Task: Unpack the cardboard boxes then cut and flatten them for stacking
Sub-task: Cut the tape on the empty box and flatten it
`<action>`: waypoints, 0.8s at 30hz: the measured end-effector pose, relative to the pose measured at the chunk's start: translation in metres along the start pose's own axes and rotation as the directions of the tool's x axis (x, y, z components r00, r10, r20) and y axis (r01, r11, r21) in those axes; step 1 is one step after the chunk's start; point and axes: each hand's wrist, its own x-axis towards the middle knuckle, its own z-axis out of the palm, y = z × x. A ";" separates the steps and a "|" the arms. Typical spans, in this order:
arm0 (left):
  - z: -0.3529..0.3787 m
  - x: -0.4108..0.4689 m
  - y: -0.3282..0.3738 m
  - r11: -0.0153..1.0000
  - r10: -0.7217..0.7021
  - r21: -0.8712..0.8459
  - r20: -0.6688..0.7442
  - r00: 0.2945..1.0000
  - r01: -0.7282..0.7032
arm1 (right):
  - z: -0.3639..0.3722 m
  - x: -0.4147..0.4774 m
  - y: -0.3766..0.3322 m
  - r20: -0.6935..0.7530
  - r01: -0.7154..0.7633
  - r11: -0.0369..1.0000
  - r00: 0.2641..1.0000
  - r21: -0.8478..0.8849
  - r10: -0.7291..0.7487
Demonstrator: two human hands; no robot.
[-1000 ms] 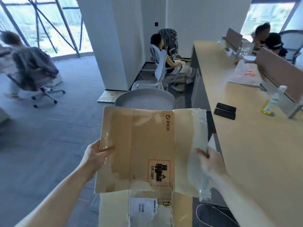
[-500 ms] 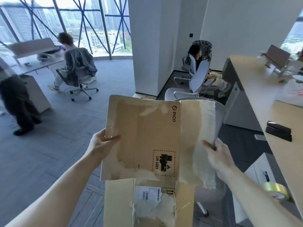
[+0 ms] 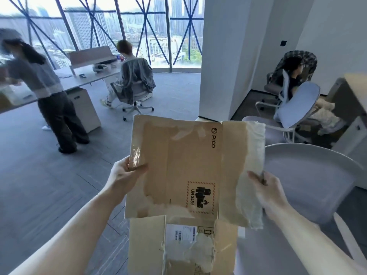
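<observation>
Gripping the flattened cardboard box (image 3: 178,167) at opposite edges, the left hand (image 3: 124,173) pinches the taped left edge and the right hand (image 3: 268,192) clasps the torn right edge; the box is held in mid-air beside the round grey table (image 3: 317,175)

Flattened box (image 3: 178,171): tan cardboard, with pale whitish patches of torn tape along its right edge and on the lower panels. PICO logo (image 3: 213,137): black. Hazard label (image 3: 200,195): black "UN 3481" mark inside a red-hatched square border. Shipping label (image 3: 180,233): white with dark print. Round table (image 3: 317,175): plain light grey. Floor (image 3: 39,185): grey, plank-patterned. Window frame (image 3: 143,26): blue criss-crossing bars. Pillar (image 3: 216,56): white. Jacket (image 3: 305,58) over the far chair: black-and-white check. Nearer chair back (image 3: 297,104): pale blue-grey.
</observation>
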 end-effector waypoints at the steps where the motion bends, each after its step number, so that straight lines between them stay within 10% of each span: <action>1: -0.001 0.020 0.002 1.000 -0.001 0.002 -0.012 1.000 0.001 | 0.011 0.022 -0.002 -0.001 0.004 1.000 1.000 0.011 -0.004; 24: -0.006 0.511 0.045 0.996 -0.047 -0.066 0.091 0.995 0.053 | 0.230 0.411 -0.133 -0.091 0.082 0.996 0.993 0.037 -0.078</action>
